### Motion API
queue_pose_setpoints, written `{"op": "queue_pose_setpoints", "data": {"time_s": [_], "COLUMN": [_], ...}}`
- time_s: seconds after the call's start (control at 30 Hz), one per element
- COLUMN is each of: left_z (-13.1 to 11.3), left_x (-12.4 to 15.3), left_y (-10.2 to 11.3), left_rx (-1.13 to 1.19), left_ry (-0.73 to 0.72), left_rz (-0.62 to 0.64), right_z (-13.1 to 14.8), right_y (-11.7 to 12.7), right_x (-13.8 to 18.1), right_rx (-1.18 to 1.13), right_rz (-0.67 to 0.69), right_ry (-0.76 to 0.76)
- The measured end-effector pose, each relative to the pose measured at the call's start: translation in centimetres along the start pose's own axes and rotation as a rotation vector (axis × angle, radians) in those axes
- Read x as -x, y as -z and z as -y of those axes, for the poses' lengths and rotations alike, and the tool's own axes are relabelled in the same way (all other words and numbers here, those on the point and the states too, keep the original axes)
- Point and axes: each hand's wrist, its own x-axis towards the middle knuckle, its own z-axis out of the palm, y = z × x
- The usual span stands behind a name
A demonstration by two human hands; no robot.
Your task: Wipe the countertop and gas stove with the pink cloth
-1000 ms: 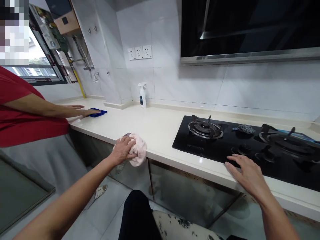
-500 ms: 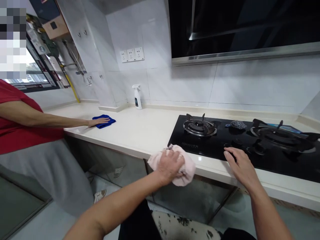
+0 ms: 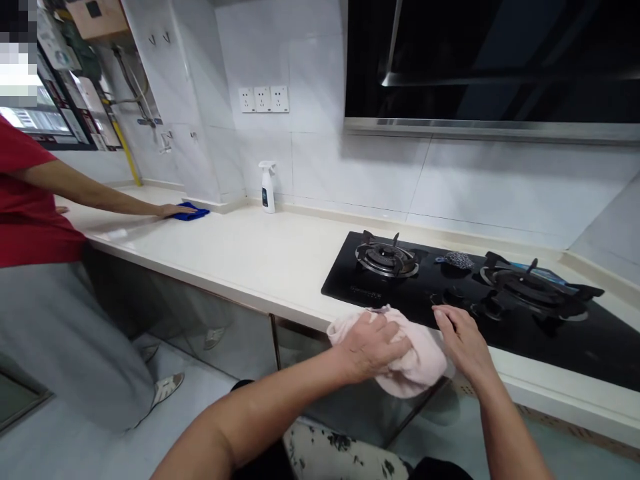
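Observation:
My left hand [image 3: 375, 347] is closed round a bunched pale pink cloth [image 3: 417, 357], pressed over the front edge of the white counter [image 3: 295, 293]. Part of the cloth hangs below the edge. My right hand [image 3: 463, 337] rests at the front rim of the black gas hob [image 3: 400, 290], close to the control knobs [image 3: 493, 307]. Its fingers are loosely bent, with the thumb a little apart, and I see nothing in them. Between the two burners lies a steel wool scrubber [image 3: 456, 260].
At the left, a person in a red top [image 3: 30, 193] presses a blue cloth [image 3: 193, 212] on the counter. A white spray bottle [image 3: 268, 190] stands against the wall. A black range hood [image 3: 480, 73] overhangs the hob. Flat blue packaging [image 3: 545, 275] lies behind the right burner.
My left hand has slid the pink cloth rightward along the counter edge, nearer my right hand. The other person's hand has moved the blue cloth farther back and left. My view has shifted slightly.

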Motion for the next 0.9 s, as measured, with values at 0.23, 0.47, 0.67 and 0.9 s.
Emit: {"op": "queue_pose_setpoints", "data": {"time_s": [0.23,0.47,0.67,0.9], "left_z": [11.6,24.8,28.1,21.4], "left_x": [12.7,27.0,28.6,19.7], "left_y": [4.0,11.0,13.4,12.2], "left_rx": [-0.061,-0.173,-0.286,-0.232], "left_ry": [0.199,0.666,0.869,0.676], "left_rz": [0.122,0.429,0.635,0.672], "right_z": [-0.5,-0.8,-0.2,0.6], "right_y": [-0.1,-0.6,-0.7,-0.9], "right_x": [0.2,0.3,0.2,0.2], "right_rx": [0.039,0.078,0.105,0.075], "right_rz": [0.046,0.041,0.067,0.039], "right_ry": [0.003,0.030,0.036,0.031]}}
